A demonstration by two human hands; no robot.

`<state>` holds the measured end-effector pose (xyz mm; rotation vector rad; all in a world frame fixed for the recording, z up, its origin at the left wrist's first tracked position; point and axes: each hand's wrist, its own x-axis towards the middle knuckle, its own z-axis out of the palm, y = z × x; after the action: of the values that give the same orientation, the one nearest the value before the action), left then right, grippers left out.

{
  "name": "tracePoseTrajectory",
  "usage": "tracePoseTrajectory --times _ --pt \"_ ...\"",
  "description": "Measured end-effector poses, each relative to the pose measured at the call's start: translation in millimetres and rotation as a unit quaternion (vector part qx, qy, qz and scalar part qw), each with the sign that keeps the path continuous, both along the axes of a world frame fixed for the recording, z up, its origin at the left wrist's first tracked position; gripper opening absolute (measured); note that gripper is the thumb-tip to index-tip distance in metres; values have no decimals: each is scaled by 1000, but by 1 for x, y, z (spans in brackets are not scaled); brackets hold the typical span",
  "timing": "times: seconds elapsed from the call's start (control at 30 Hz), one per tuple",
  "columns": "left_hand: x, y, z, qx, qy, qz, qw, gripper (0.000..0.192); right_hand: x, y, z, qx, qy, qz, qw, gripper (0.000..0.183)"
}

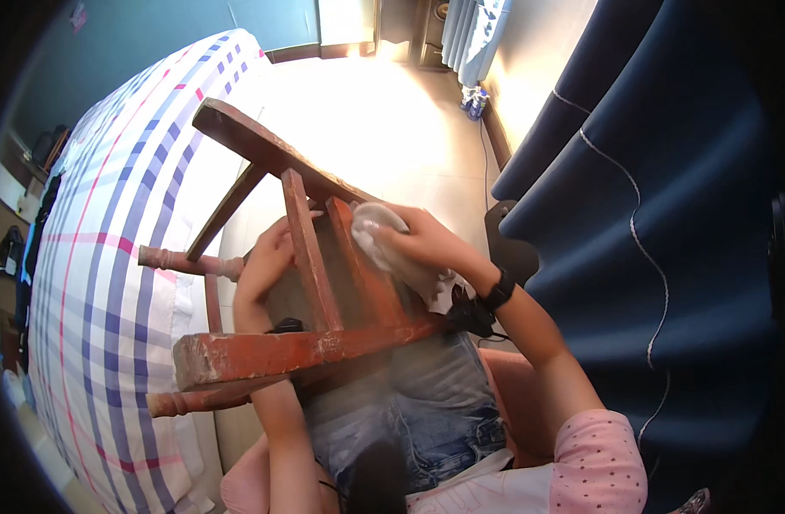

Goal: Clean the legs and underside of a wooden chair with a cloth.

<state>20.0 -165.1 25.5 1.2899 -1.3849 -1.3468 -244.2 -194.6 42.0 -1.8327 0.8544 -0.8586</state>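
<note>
A worn red-brown wooden chair (257,353) lies tipped across my lap, over blue jeans (443,398). Its rails run roughly left to right, with slats between them and turned leg ends pointing left. My left hand (276,250) reaches in behind a slat (310,250) and grips the chair frame; that slat hides part of the fingers. My right hand (418,234) holds a bunched, pale cloth (376,234) against the upper end of another slat (360,263). Loose folds of the cloth hang below the palm.
At left is a bed with a plaid sheet (119,295). Dark blue curtains (623,270) hang close at right, with a twisted white cord (636,218). Farther off, blue containers (476,106) stand by the wall on the brightly lit tiled floor (424,148). A dark cable (485,167) trails there.
</note>
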Motion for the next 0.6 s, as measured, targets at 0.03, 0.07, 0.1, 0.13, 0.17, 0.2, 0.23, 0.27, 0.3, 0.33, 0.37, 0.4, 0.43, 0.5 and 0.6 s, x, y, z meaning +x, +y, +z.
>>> tracePoseTrajectory --times 0.03,0.07,0.1,0.13,0.17,0.2,0.23,0.27,0.3,0.33,0.37,0.4,0.43,0.5,0.6 --pt "12 5 -3 8 -13 38 999 36 -2 7 2 1 -2 4 1000 34" --pt "29 14 -3 22 8 77 997 37 -3 13 6 13 42 35 998 36" --pt "33 21 7 36 37 108 993 38 -11 19 10 25 93 57 994 38" --pt "38 30 15 13 68 111 991 39 -16 25 16 75 134 66 986 42" --pt "45 37 14 -14 72 118 990 42 -18 31 13 76 136 63 986 42" --pt "48 52 15 -46 82 161 982 42 -14 37 9 48 117 50 991 40" --pt "41 62 14 -75 97 197 973 42 -17 40 2 23 103 29 994 39" --pt "34 72 14 -72 100 194 973 42 -20 37 -7 43 121 27 991 42" --pt "21 84 26 -56 117 204 970 47 -24 34 -11 45 124 24 991 42" --pt "17 95 33 -42 129 220 966 52 -23 32 -14 87 86 43 992 45" --pt "19 101 21 -40 128 223 965 52 -22 32 -15 128 48 64 989 48" --pt "26 107 1 -128 118 220 960 55 -17 34 -15 128 28 61 989 49" --pt "28 110 -9 -213 109 212 947 58 -17 35 -17 130 29 69 989 49" --pt "34 115 -23 -220 140 91 961 62 -18 35 -21 99 48 19 994 49" --pt "6 118 -38 -38 -8 216 976 43 -21 40 -13 106 35 0 994 48"
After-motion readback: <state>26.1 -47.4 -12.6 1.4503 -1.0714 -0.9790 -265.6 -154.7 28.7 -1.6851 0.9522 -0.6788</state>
